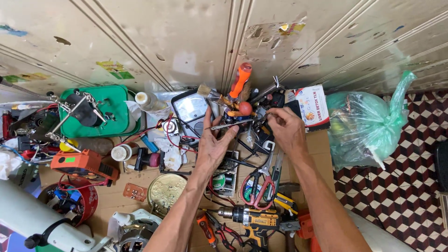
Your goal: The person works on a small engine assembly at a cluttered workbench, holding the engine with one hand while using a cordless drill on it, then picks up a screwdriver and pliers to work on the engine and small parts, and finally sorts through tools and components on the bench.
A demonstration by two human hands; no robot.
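Fingers on both hands are pinched onto the same thin metal tool point(232, 124), a flat file-looking strip held level around upper middle of the frame. Left hand point(213, 144) grips its left end between thumb and fingertips, palm up; right hand point(285, 128) nips the right end, knuckles toward me. Can't tell exactly what the tool is, too thin. Just behind it sits a tool cup with an orange screwdriver point(241, 80) and a brush point(205, 91), and a meter point(190, 109) to the left. Lower down: red scissors point(258, 186), yellow drill point(254, 218). Green bag point(368, 121) far right, green tray point(105, 112) upper left.
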